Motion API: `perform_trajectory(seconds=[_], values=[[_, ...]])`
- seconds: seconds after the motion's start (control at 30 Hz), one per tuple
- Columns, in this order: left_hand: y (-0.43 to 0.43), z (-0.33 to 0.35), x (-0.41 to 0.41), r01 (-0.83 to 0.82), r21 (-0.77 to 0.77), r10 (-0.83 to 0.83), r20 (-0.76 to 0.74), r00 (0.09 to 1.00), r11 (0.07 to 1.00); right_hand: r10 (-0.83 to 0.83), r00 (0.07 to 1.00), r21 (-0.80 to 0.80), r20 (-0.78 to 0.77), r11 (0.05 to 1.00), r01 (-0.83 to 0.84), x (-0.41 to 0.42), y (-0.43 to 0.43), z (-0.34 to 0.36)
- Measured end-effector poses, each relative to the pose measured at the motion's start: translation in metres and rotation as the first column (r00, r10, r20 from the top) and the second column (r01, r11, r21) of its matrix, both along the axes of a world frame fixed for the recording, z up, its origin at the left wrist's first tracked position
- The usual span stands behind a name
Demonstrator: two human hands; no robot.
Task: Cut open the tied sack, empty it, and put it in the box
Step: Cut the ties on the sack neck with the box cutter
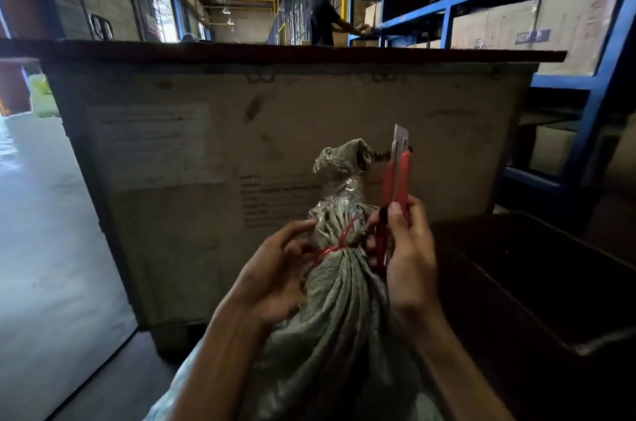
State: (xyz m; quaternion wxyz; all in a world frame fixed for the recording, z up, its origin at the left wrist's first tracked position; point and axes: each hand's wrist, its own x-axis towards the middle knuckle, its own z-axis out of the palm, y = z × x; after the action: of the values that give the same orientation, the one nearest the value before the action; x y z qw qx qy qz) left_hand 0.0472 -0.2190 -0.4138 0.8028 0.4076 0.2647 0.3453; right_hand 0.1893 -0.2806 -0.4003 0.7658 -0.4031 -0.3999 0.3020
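The woven sack [330, 317] stands upright between the two hands, in front of a large box [213, 145], its neck bound with red string [339, 243]. The left hand [275, 279] curls round the neck at the tie. The right hand [409, 255] grips a red utility knife [397, 179], blade out and pointing up, just beside the neck. Blue shelving [447, 4] with cartons stands at the right.

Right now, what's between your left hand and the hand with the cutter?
The gathered neck of the sack, bound with red string, stands between the left hand and the right hand gripping the red cutter, blade up. Seen in the head view.
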Motion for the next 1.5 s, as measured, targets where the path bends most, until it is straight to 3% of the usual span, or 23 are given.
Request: perform_trajectory(seconds=[0.1, 0.17, 0.23, 0.3, 0.37, 0.47, 0.63, 0.77, 0.87, 0.97, 1.1, 1.33, 1.5], values=[[-0.007, 0.001, 0.000, -0.053, 0.255, 0.109, -0.209, 0.972, 0.965, 0.020, 1.000, -0.007, 0.020, 1.000, -0.020, -0.002, -0.004, -0.002], [-0.005, 0.003, -0.004, -0.147, 0.529, 0.351, -0.309, 0.884, 0.836, 0.039, 0.999, -0.003, 0.028, 0.999, -0.039, -0.002, -0.005, -0.003], [-0.003, 0.001, -0.010, -0.160, 0.692, 0.512, -0.338, 0.790, 0.704, 0.064, 0.998, -0.001, 0.011, 0.998, -0.064, -0.003, -0.006, -0.005], [-0.010, 0.002, -0.014, -0.115, 0.699, 0.484, -0.357, 0.799, 0.706, 0.106, 0.993, 0.007, -0.055, 0.994, -0.106, -0.004, -0.007, -0.007], [-0.017, 0.003, -0.013, -0.051, 0.600, 0.334, -0.370, 0.867, 0.798, 0.135, 0.986, 0.011, -0.099, 0.991, -0.134, -0.005, -0.010, -0.005], [-0.021, -0.003, -0.006, 0.048, 0.654, 0.307, -0.417, 0.856, 0.755, 0.156, 0.979, -0.001, -0.133, 0.988, -0.157, -0.001, -0.012, -0.004], [-0.021, -0.015, 0.007, -0.120, 0.617, 0.336, -0.246, 0.909, 0.778, 0.204, 0.946, -0.019, -0.253, 0.976, -0.216, 0.009, -0.011, -0.008], [-0.021, -0.021, 0.016, -0.167, 0.646, 0.405, -0.240, 0.882, 0.745, 0.225, 0.961, -0.063, -0.162, 0.969, -0.238, 0.018, -0.018, -0.008], [-0.023, -0.022, 0.021, -0.217, 0.689, 0.484, -0.218, 0.848, 0.691, 0.060, 0.994, -0.128, 0.096, 0.991, -0.047, 0.025, -0.029, -0.003], [-0.023, -0.018, 0.020, -0.290, 0.709, 0.570, -0.190, 0.799, 0.643, -0.141, 0.892, -0.052, 0.430, 0.982, 0.180, 0.033, -0.050, 0.001], [-0.018, -0.012, 0.014, -0.429, 0.693, 0.684, -0.127, 0.718, 0.579, -0.248, 0.667, 0.083, 0.703, 0.959, 0.269, 0.034, -0.075, 0.000], [-0.012, -0.006, 0.008, -0.608, 0.626, 0.775, 0.010, 0.632, 0.488, -0.285, 0.307, 0.221, 0.908, 0.948, 0.227, 0.030, -0.079, -0.016], [-0.012, -0.004, 0.006, -0.632, 0.617, 0.770, 0.063, 0.634, 0.469, -0.266, 0.193, 0.220, 0.944, 0.948, 0.232, 0.027, -0.076, -0.025]])
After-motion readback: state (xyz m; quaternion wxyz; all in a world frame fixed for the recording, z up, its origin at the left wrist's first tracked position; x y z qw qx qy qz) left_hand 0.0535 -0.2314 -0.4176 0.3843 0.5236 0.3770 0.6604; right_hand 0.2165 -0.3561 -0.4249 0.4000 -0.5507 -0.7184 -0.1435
